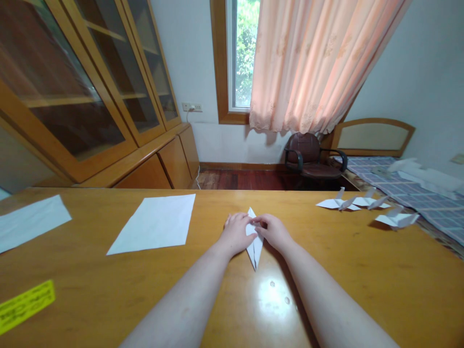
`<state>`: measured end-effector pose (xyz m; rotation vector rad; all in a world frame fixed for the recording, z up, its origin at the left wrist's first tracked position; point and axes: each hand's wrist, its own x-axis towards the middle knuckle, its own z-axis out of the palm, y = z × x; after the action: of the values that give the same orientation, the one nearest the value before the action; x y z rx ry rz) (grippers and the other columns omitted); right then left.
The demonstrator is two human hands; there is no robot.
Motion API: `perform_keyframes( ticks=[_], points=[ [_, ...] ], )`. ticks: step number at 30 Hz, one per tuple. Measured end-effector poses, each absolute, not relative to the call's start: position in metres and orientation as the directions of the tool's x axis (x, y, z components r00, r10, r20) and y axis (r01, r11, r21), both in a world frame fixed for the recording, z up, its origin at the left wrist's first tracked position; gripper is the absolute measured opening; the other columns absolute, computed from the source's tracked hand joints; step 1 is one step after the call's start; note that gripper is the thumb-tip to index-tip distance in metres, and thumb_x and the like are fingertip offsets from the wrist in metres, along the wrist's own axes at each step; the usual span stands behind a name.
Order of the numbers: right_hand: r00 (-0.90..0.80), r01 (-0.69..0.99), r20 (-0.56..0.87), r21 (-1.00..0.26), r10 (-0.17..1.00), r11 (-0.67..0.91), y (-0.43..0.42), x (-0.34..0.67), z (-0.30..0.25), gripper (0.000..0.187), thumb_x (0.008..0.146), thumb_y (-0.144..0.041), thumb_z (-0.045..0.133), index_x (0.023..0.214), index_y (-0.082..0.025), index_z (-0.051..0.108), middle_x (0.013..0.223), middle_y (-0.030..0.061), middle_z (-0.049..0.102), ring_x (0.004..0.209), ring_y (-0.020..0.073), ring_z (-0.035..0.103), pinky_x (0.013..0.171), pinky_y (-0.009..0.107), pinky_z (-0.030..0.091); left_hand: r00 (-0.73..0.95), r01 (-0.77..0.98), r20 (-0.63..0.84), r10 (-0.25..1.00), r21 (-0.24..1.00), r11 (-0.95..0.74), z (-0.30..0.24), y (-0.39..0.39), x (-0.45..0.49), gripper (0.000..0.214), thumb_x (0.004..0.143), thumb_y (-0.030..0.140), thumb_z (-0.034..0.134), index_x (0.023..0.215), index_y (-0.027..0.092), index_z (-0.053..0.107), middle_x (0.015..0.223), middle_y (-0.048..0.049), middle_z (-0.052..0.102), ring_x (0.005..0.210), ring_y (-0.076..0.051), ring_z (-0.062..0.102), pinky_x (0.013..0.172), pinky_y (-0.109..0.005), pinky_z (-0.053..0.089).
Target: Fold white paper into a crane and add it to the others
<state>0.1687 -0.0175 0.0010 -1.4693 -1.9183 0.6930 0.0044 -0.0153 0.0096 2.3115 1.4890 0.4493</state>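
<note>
A narrow kite-shaped piece of folded white paper (255,254) lies on the wooden desk in the middle, with a slit down its lower half. My left hand (237,234) rests over its left edge, fingers spread and laid down, the thumb reaching across the paper. From the right, my right hand (272,231) has its thumb and fingertips closed at the upper part of the folded paper. Between the two hands part of the paper is hidden. Its top tip shows above the fingers.
Plain white paper sheets (155,224) lie to the left, near a yellow label (27,305). Several folded paper cranes (395,220) stand at the far right of the desk (348,270). Beyond the desk are a glass-door cabinet, an office chair (308,152) and a bed.
</note>
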Motion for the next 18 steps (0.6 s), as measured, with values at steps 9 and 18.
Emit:
perform_keyframes(
  ticks=[9,18],
  points=[
    [-0.148,0.746,0.190,-0.623,0.971,0.235,-0.0171,0.1695,0.0024,0.021,0.076,-0.015,0.054,0.087,-0.020,0.072,0.086,0.0045,0.071,0.085,0.0184,0.059,0.080,0.029,0.041,0.151,0.894,0.104,0.983,0.410,-0.181,0.0069,-0.0076,0.0012,0.058,0.065,0.047,0.071,0.116,0.025,0.054,0.132,-0.0073,0.049,0.124,-0.027,0.039,0.106,-0.044,0.023],
    [-0.229,0.735,0.251,-0.589,0.941,0.336,-0.0192,0.1684,0.0031,0.027,0.072,-0.007,0.052,0.082,-0.022,0.072,0.085,0.0029,0.071,0.085,0.0184,0.057,0.083,0.031,0.041,0.188,0.910,0.092,0.978,0.359,-0.208,0.0125,-0.0096,-0.0014,0.016,0.075,0.042,0.064,0.080,0.026,0.065,0.090,-0.0007,0.066,0.089,-0.022,0.056,0.079,-0.034,0.040]
  ],
)
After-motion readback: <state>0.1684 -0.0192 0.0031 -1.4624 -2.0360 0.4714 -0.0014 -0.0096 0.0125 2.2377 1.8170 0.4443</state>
